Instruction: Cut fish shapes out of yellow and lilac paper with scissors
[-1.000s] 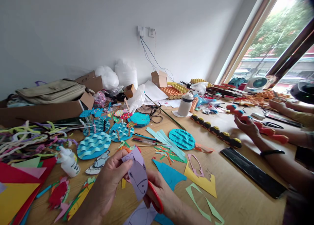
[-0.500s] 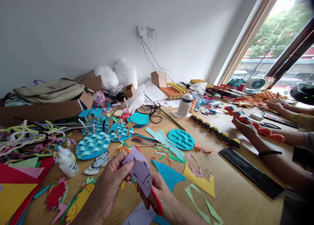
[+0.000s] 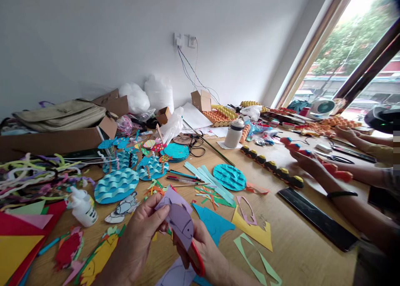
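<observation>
My left hand [image 3: 145,225] pinches a piece of purple paper [image 3: 179,219] with a fish drawn on it, partly cut along the outline. In my right hand [image 3: 204,246] are red-handled scissors [image 3: 197,259], their blades hidden behind the paper. Below them a second purple sheet [image 3: 176,274] with a drawn outline lies on the table. Cut yellow fish [image 3: 96,257] and a red cut-out [image 3: 69,246] are left of my left hand. Blue paper [image 3: 212,221] and a yellow offcut [image 3: 253,230] lie beyond my right hand.
A glue bottle [image 3: 83,209], pipe cleaners [image 3: 40,177] and coloured paper [image 3: 18,252] are on the left. Wavy blue discs [image 3: 116,185] and a white jar [image 3: 234,134] stand farther back. At the right, another person's hands [image 3: 304,163] hold a red egg-carton strip [image 3: 336,169] near a black phone-like slab [image 3: 317,217].
The view has shifted slightly. My hands, the purple paper and the scissors keep nearly the same pose. The other person's hand with the red strip has moved a little.
</observation>
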Action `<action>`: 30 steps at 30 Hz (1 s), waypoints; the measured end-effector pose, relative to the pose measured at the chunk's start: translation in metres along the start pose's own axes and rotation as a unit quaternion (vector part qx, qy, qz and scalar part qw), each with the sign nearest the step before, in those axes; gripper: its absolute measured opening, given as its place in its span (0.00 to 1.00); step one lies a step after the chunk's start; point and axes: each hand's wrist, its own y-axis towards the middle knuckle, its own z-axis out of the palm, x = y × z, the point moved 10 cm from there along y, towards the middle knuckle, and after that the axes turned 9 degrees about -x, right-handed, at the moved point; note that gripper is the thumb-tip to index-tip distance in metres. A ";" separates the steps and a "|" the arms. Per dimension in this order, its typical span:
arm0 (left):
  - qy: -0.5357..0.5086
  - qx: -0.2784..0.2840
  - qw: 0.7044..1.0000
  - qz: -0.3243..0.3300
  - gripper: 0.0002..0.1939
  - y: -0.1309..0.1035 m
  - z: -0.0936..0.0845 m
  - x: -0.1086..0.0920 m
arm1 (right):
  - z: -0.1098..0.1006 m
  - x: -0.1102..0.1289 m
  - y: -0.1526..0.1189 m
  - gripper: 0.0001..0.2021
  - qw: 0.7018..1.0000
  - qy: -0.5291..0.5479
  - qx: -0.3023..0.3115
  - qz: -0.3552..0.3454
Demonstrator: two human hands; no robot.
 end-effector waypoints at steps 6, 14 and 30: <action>0.003 -0.005 1.000 0.001 0.07 0.000 0.001 0.000 | 0.000 -0.004 0.000 0.26 1.000 0.015 -0.006 0.012; 0.015 0.009 1.000 0.011 0.07 0.000 0.002 -0.001 | 0.000 -0.004 0.000 0.25 0.999 0.032 -0.006 0.009; 0.042 -0.014 0.998 0.051 0.06 0.002 -0.003 -0.005 | 0.002 0.000 -0.001 0.25 1.000 -0.016 0.014 -0.013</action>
